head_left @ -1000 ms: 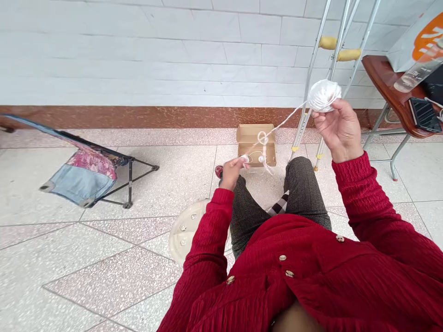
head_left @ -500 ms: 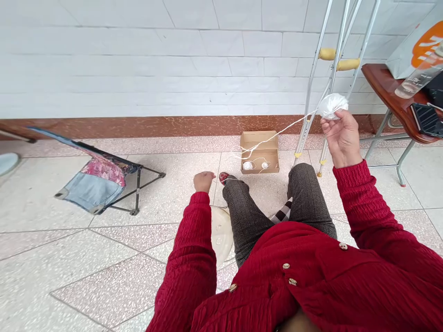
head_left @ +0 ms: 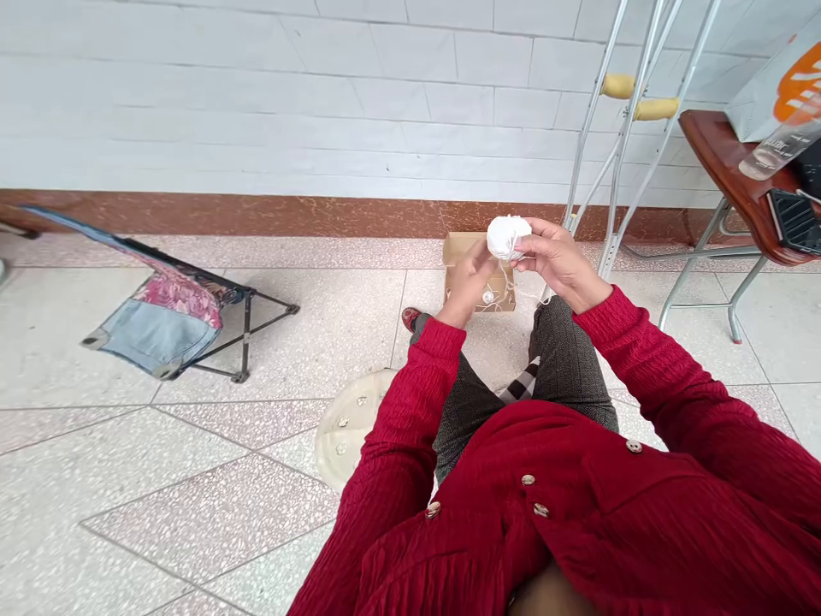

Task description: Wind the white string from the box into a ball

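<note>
A ball of white yarn [head_left: 506, 237] is held above the cardboard box in the head view. My right hand [head_left: 557, 259] grips it from the right, fingers and thumb closed on its edge. Close to the ball's lower left is my left hand [head_left: 470, 280], its fingers bent and partly closed; what they hold, if anything, is too small to tell. Loose strands of yarn [head_left: 513, 287] hang below the ball. Beneath, the open cardboard box [head_left: 457, 245] stands on the floor, partly hidden by my hands, with a small white ball [head_left: 488, 297] inside.
Crutches [head_left: 619, 162] lean at the wall on the right, beside a brown table [head_left: 711, 154] bearing a bottle [head_left: 773, 156], a bag and a black item. A folding chair [head_left: 167, 321] stands at left. A pale round stool [head_left: 339, 428] is by my left forearm.
My right hand has brought the yarn ball left and down to above the box. My left hand has moved right and up beside it. The stretched strand now hangs slack.
</note>
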A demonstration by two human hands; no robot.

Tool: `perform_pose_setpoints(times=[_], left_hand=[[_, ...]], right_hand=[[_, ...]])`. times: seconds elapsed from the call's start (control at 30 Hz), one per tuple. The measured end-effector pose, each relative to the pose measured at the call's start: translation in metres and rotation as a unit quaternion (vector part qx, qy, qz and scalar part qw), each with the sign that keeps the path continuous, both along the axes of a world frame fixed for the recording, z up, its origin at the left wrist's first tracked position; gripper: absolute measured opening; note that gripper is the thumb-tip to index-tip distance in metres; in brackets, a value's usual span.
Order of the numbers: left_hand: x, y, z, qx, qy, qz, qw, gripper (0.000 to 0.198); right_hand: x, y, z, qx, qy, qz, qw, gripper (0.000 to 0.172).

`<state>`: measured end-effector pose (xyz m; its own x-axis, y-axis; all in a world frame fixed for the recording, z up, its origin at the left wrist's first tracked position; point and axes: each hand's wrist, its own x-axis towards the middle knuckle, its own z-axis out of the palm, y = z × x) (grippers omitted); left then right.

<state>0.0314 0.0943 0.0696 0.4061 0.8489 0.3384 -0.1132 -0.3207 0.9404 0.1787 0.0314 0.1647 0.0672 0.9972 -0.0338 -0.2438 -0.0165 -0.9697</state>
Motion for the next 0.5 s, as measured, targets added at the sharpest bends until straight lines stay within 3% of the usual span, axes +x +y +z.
perform_pose_setpoints(times=[0.1,0.17,0.37,0.5], left_hand=[[0.007,-0.016,0.008,-0.058,-0.036,-0.041,0.997,0.035],[0.005,-0.025,0.005,-0.084,-0.013,-0.053,0.995,0.037],[-0.031,-0.036,-0.035,-0.087,0.159,-0.073,0.981,0.038],[-0.053,-0.029,-0.062,-0.118,0.210,-0.042,0.970,0.032]], right_hand=[[0.002,0.000,0.000,0.005,0.004,0.000,1.000,0.037],[0.008,0.001,0.001,0.011,0.004,-0.016,1.000,0.037],[0.032,0.003,0.011,0.043,-0.003,-0.103,0.994,0.043],[0.036,0.002,0.020,0.069,0.025,-0.138,0.988,0.051]])
